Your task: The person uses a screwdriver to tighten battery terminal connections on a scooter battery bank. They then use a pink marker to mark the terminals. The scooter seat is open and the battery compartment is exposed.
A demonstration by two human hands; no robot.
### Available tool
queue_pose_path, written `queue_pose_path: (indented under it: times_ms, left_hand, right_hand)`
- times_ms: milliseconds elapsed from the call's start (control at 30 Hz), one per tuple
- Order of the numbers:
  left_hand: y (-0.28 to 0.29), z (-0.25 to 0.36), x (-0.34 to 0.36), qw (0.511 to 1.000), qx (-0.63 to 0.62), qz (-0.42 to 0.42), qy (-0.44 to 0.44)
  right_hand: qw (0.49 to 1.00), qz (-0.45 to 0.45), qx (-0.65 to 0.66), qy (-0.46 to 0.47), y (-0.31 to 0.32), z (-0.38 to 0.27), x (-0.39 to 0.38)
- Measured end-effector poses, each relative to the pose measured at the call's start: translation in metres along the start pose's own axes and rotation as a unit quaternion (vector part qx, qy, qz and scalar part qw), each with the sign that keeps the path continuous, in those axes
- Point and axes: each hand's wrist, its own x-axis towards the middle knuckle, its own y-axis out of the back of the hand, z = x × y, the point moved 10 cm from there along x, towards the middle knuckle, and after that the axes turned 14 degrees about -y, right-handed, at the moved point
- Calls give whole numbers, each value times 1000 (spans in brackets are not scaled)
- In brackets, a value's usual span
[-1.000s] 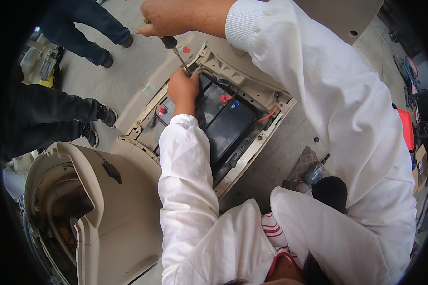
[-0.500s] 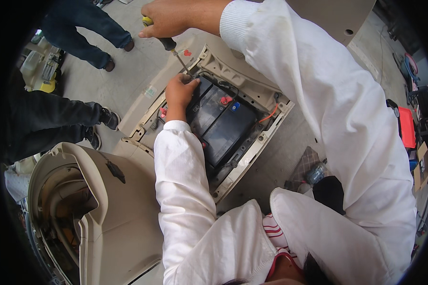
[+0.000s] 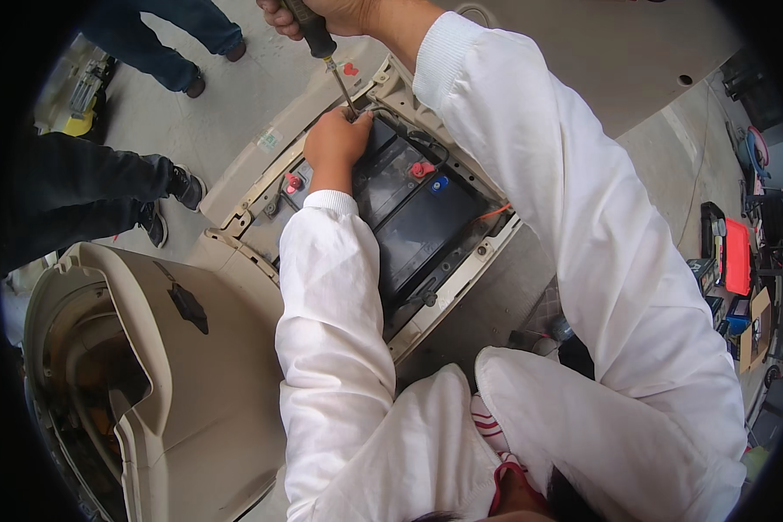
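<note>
- Two hands: right hand (image 3: 344, 13) wrapped round one screwdriver (image 3: 315, 35); left hand (image 3: 335, 143) curled beside its tip, fingers partly hidden, so I cannot tell its grip.
- One hollow beige housing (image 3: 213, 374), lower left.
- Two people's legs (image 3: 96, 165), upper left.
- One beige frame (image 3: 461, 280) around dark batteries (image 3: 431, 230), count unclear.
- The screwdriver slants down to their far end.
- Two red terminal covers (image 3: 422, 169) visible.
- One blue cap (image 3: 441, 184).
</note>
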Motion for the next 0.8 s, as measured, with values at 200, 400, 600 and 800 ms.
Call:
queue_pose_path:
  times_ms: [200, 400, 600, 800]
  left_hand:
    - [14, -3, 4, 998, 52, 36, -1]
    - [4, -4, -2, 998, 52, 8, 16]
    - [5, -3, 6, 1000, 19, -12, -15]
    - [6, -7, -4, 998, 58, 27, 9]
  right_hand:
    - [954, 206, -122, 182, 14, -6, -7]
    - [980, 177, -51, 77, 17, -2, -18]
    - [1000, 21, 10, 16, 2, 7, -10]
    - [972, 202, -4, 118, 8, 1, -24]
